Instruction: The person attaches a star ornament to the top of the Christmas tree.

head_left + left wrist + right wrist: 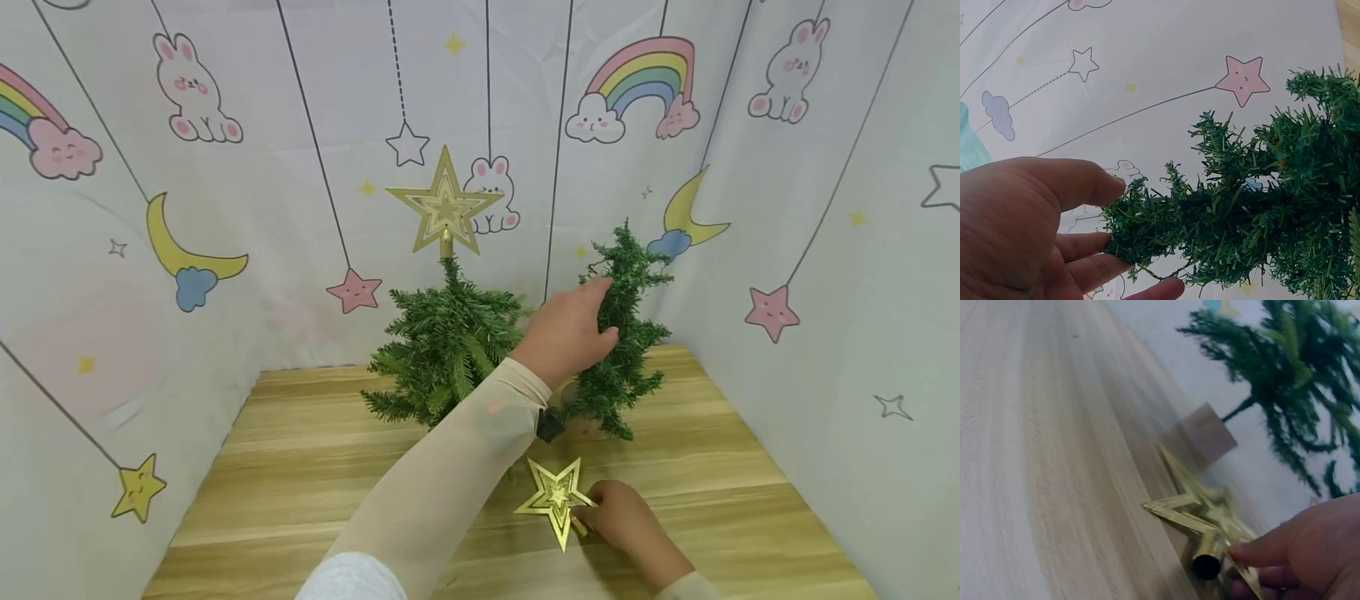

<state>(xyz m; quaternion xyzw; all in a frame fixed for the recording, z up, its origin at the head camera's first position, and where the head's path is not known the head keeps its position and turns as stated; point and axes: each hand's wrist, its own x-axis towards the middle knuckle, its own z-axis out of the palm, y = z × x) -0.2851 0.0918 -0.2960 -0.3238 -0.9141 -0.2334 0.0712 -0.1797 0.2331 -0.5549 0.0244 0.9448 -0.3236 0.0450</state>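
Note:
A gold star tree topper (557,495) is low over the front of the wooden table. My right hand (622,517) pinches it near its short socket, whose open end shows in the right wrist view (1207,565). My left hand (570,329) is at the thin green artificial Christmas tree (630,325) on the right. In the left wrist view, the thumb and parted fingers lie on either side of the tree's tip (1132,228); whether they press it is unclear. Behind my left forearm stands a fuller Christmas tree (442,350) bearing another gold star topper (446,204).
The wooden table (262,467) has a patterned curtain (315,100) behind it and along both sides. My left forearm (450,483) crosses over the middle and hides part of the fuller tree. A squarish brownish base (1209,432) sits under a tree in the right wrist view.

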